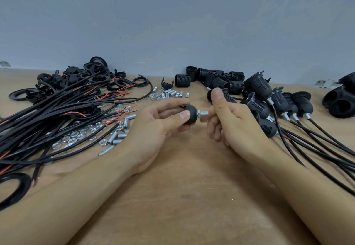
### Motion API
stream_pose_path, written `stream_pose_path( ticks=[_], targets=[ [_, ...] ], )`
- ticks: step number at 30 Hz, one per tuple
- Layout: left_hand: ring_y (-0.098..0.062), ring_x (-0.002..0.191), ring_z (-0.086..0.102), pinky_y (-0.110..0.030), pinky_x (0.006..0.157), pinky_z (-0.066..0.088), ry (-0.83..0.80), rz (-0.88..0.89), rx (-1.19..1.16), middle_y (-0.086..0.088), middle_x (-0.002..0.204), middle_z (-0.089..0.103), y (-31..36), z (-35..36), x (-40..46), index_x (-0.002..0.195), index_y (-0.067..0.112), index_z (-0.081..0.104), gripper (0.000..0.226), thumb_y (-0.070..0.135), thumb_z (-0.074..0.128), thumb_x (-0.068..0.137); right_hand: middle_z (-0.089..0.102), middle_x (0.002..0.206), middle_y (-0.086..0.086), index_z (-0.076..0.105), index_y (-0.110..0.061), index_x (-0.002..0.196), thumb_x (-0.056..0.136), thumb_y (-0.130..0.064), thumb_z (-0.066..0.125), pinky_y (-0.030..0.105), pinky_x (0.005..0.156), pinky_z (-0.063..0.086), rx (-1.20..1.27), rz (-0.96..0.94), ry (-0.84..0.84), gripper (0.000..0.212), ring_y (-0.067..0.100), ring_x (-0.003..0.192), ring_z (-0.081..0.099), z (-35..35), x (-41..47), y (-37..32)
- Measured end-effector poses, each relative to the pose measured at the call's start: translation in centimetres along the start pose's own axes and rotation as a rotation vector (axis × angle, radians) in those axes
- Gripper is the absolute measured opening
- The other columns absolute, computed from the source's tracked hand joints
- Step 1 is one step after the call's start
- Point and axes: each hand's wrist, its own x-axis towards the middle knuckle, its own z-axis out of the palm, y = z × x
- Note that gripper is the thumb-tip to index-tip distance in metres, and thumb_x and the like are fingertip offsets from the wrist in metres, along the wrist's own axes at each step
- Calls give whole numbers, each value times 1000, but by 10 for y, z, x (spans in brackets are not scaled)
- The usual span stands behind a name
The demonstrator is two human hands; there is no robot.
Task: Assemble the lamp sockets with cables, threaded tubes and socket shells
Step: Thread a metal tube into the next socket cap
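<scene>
My left hand point(159, 123) grips a rounded black socket cap point(190, 113) between thumb and fingers, just above the wooden table point(188, 196). A silver threaded tube point(202, 113) with a nut on it sticks out of the cap toward the right. My right hand point(228, 118) has its curled fingers at the tube's free end, thumb raised; whether they pinch the tube is hidden. A bundle of black cables with red wire ends point(57, 110) lies at the left. Loose threaded tubes point(171, 93) and nuts point(76, 136) are scattered beside it.
Assembled sockets with cables point(278, 102) lie at the right, their cables running toward the front right edge. Black threaded shells point(217, 78) are piled at the back, rings and caps point(92, 77) at the back left. More black parts point(340, 98) sit far right.
</scene>
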Motion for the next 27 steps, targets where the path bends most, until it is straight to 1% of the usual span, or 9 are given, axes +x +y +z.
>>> stream_pose_path(
  ticks=[3,5,8,10,13,17,19,22,27],
  targets=[
    [-32,93,71,-32,84,59,5,-8,-30,-23,108,71,2,-1,1,116,2,67,43,9,66,74,59,57,-4,62,-17,77,92,-44,62,15,47,37,-31,-87,-38,32,8,51,50,-2,0,2],
    [-30,91,71,-32,84,59,3,-3,-30,-23,108,71,3,-2,1,116,1,67,42,8,66,74,54,52,1,60,-12,66,95,-45,57,16,46,36,-44,-101,-49,44,9,47,46,1,-1,5],
    [-30,89,71,-31,82,59,6,5,-39,-22,105,71,3,-3,1,116,0,66,43,9,66,74,53,50,9,63,-9,59,86,-72,40,21,45,39,-45,-26,-40,72,14,45,48,2,-2,1],
    [-30,89,71,-31,81,59,7,4,-39,-22,105,71,4,-3,1,115,0,67,43,9,66,73,56,56,1,66,-15,74,84,-69,46,18,44,38,29,-34,-68,59,10,46,49,1,-2,-1],
    [-29,91,71,-34,85,59,-13,-3,-21,-23,107,71,3,-2,0,116,0,66,44,10,67,73,58,60,1,63,-18,80,95,-41,57,14,43,37,48,-74,-114,28,8,47,50,0,-1,1],
    [-30,94,71,-35,87,59,-30,1,20,-22,108,71,2,-1,-1,116,2,67,45,13,68,72,53,45,5,63,-8,58,92,-68,31,16,42,37,-14,18,-119,76,11,41,48,2,-2,0],
    [-30,95,71,-35,87,59,-28,2,18,-22,108,71,3,-2,0,116,3,67,44,13,68,73,54,47,2,63,-16,60,92,-68,33,14,42,38,-4,2,-102,68,8,41,49,3,-3,-2],
    [-31,94,71,-35,87,59,-32,3,12,-19,105,72,3,-3,0,116,3,67,44,13,68,73,54,50,-3,59,-19,78,97,-46,52,18,43,38,-6,-59,-82,34,10,44,48,2,-2,-1],
    [-31,94,71,-34,85,58,-57,20,35,-17,103,73,2,-2,-1,114,5,68,44,16,70,71,48,38,5,56,-9,57,90,-65,40,18,38,35,-13,-24,-56,66,13,33,42,3,-3,-3]
  ],
)
